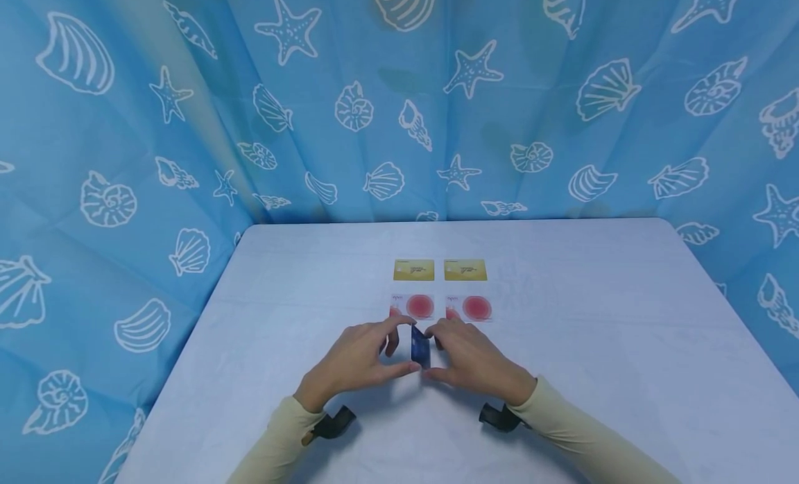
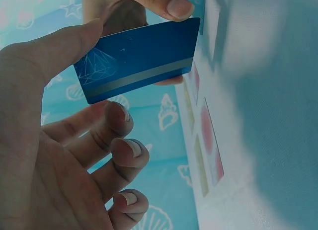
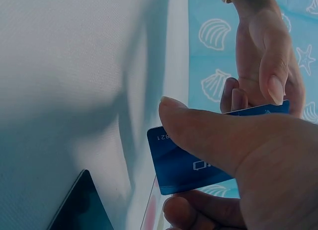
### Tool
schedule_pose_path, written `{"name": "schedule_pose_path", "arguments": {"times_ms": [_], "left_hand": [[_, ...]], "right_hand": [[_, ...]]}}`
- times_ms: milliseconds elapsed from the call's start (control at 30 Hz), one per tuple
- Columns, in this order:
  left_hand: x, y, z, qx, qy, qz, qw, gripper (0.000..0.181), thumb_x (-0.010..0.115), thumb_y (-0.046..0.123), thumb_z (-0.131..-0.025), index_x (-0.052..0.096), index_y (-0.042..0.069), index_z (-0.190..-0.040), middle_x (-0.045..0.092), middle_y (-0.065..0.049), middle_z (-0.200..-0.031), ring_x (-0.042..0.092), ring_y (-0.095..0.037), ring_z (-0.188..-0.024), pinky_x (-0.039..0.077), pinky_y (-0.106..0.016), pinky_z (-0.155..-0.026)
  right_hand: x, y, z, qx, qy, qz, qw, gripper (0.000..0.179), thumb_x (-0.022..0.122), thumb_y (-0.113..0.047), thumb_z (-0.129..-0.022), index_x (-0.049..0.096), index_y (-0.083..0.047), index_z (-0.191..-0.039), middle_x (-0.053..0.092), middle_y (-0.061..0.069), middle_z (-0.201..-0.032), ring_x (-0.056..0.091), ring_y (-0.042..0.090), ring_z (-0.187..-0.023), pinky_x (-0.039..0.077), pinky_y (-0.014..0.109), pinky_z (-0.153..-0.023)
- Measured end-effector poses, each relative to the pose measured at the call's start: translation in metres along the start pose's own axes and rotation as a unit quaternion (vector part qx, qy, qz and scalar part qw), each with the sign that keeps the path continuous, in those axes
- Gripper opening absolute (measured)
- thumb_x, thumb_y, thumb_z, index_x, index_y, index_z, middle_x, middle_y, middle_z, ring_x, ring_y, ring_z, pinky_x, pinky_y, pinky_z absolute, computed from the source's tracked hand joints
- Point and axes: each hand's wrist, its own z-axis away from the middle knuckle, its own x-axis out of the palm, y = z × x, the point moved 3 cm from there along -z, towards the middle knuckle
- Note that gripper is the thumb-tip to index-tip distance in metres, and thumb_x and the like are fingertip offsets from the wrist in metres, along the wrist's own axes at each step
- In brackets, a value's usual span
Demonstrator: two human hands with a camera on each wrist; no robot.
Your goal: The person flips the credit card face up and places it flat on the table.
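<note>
A dark blue plastic card (image 1: 420, 347) stands raised on edge between my two hands. Its face in the left wrist view shows a pale stripe and a fine white line pattern. The other face, with small white marks, shows in the right wrist view. My left hand (image 1: 358, 359) holds the card's left end between thumb and index finger, the other fingers (image 2: 130, 153) loosely curled below it. My right hand (image 1: 477, 359) pinches the opposite end, thumb (image 3: 198, 130) on one face and fingers behind.
Beyond the hands, two gold cards (image 1: 414, 270) lie above two white cards with red circles (image 1: 420, 306) on the white table (image 1: 299, 283). A dark, flat, round-cornered thing (image 3: 84, 207) shows low in the right wrist view. A blue shell-patterned curtain (image 1: 349, 158) hangs behind.
</note>
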Motion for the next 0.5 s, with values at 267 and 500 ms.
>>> {"name": "schedule_pose_path", "arguments": {"times_ms": [267,500], "left_hand": [[-0.0029,-0.0021,0.0022,0.003,0.006,-0.001,1.0,0.068,0.075,0.057,-0.088,0.052,0.026,-0.144,0.065,0.006,-0.086,0.049,-0.004,-0.066,0.04,-0.02,-0.057],[-0.0056,-0.0061,0.0033,-0.008,0.009,-0.001,0.9999,0.066,0.075,0.057,-0.088,0.053,0.026,-0.142,0.064,0.006,-0.085,0.05,-0.006,-0.067,0.042,-0.021,-0.058]], "right_hand": [[-0.0007,0.0021,0.0003,0.007,-0.002,-0.003,1.0,0.065,0.093,-0.038,-0.075,0.065,-0.009,-0.126,0.065,0.0,-0.1,0.054,0.013,-0.092,0.052,0.04,-0.087],[-0.0019,0.0029,-0.0004,0.007,0.004,0.004,1.0,0.064,0.093,-0.04,-0.075,0.066,-0.01,-0.125,0.063,-0.001,-0.098,0.053,0.013,-0.091,0.05,0.038,-0.084]]}}
